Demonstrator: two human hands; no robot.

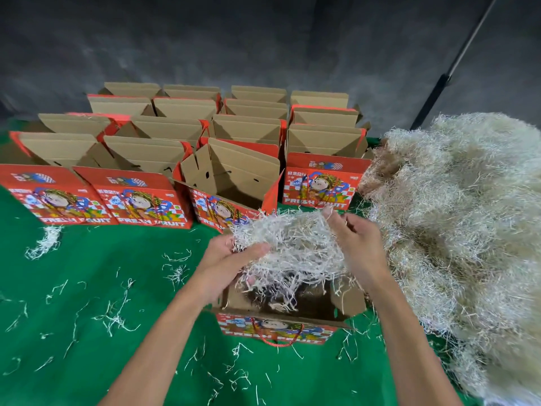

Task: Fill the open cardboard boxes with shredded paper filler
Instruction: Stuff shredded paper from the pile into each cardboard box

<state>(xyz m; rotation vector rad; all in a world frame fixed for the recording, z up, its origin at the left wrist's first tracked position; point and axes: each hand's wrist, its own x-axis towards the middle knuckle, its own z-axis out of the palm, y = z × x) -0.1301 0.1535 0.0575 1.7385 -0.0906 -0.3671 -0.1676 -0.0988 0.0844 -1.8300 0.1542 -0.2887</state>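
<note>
Hands, left [225, 259] and right [355, 241], both gripping a shredded-paper clump [292, 244] above the nearest open box [275, 329].

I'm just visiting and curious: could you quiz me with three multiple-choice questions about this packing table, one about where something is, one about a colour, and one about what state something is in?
1. Where is the big heap of shredded paper?
A. On the person's right side of the table
B. On the person's left side
C. Inside the back row of boxes

2. What colour is the table cover?
A. Blue
B. Green
C. Grey

3. What are the left hand and right hand doing?
A. Resting flat on the table
B. Closing a box flap
C. Holding a clump of shredded paper over the nearest open box

Answers:
1. A, the heap fills the right edge of the view.
2. B, green cloth shows all around the boxes.
3. C, both hands grip the clump above the open box.
</note>
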